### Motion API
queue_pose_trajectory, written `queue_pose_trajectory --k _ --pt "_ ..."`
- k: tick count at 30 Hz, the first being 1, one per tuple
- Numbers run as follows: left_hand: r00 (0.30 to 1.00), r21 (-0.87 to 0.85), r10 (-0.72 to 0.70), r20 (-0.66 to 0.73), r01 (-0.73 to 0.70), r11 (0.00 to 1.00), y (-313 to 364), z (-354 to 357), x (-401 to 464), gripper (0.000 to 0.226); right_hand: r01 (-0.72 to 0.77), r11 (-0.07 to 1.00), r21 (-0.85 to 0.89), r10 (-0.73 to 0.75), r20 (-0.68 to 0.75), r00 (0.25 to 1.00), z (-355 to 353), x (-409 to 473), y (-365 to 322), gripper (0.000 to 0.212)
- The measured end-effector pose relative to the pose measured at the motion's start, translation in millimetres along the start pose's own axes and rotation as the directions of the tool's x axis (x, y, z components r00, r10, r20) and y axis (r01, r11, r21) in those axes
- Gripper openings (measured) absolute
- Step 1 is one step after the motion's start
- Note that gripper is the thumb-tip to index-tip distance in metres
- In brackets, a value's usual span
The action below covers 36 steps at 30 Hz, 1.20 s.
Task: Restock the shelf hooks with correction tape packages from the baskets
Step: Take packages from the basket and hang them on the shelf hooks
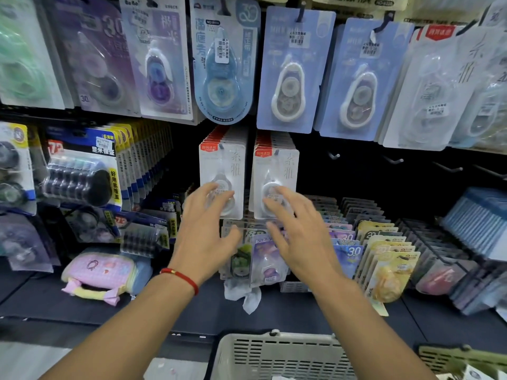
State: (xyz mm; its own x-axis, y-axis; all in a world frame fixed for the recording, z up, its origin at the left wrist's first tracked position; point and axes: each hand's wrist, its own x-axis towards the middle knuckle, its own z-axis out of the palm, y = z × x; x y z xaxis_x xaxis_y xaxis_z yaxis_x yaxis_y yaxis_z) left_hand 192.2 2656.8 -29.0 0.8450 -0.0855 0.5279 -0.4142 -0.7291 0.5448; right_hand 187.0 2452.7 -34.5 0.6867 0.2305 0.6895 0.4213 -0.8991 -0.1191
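Two full rows of white correction tape packages with red tops hang side by side on the middle hooks, the left row point(221, 171) and the right row point(277, 171). My left hand point(204, 229) reaches up with spread fingers, fingertips at the bottom of the left row's front pack. At the front pack of the right row my right hand point(299, 231) does the same. Neither hand holds anything. A grey slotted basket point(274, 352) sits below my arms, its contents hidden. A green basket point(450, 357) shows at the lower right corner.
Bare hooks point(395, 160) stick out of the dark panel to the right of the white rows. Blue and purple tape packs point(288, 69) hang above. Upright card racks point(384, 256) fill the lower shelf at right; a pink pouch point(98, 272) lies at left.
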Motion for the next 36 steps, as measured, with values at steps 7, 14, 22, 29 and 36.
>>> queue_pose_trajectory --k 7,14,22,29,36 --pt "0.990 0.122 0.034 0.136 -0.050 0.991 -6.3 10.3 -4.3 0.076 -0.019 1.000 -0.020 0.025 0.300 0.953 4.7 -1.5 7.4 0.070" --pt "0.982 0.142 0.033 0.184 -0.060 0.988 2.8 10.3 -30.7 0.060 -0.202 0.976 0.078 0.173 0.278 0.945 -10.5 -62.6 36.0 0.052" --pt "0.877 0.178 -0.149 0.457 0.073 0.981 -0.2 73.1 -117.1 0.055 -0.317 0.868 -0.381 0.495 0.698 0.517 -35.9 -195.5 105.0 0.050" --pt "0.759 0.513 -0.409 0.507 0.116 0.851 -59.8 115.5 -236.1 0.094 -0.333 0.733 -0.593 0.677 0.682 0.275 -31.7 -314.4 137.1 0.058" --pt "0.758 0.500 -0.426 0.495 0.152 0.852 -89.5 137.1 -252.9 0.092 -0.395 0.767 -0.506 0.642 0.597 0.482 -14.1 -366.1 155.1 0.062"
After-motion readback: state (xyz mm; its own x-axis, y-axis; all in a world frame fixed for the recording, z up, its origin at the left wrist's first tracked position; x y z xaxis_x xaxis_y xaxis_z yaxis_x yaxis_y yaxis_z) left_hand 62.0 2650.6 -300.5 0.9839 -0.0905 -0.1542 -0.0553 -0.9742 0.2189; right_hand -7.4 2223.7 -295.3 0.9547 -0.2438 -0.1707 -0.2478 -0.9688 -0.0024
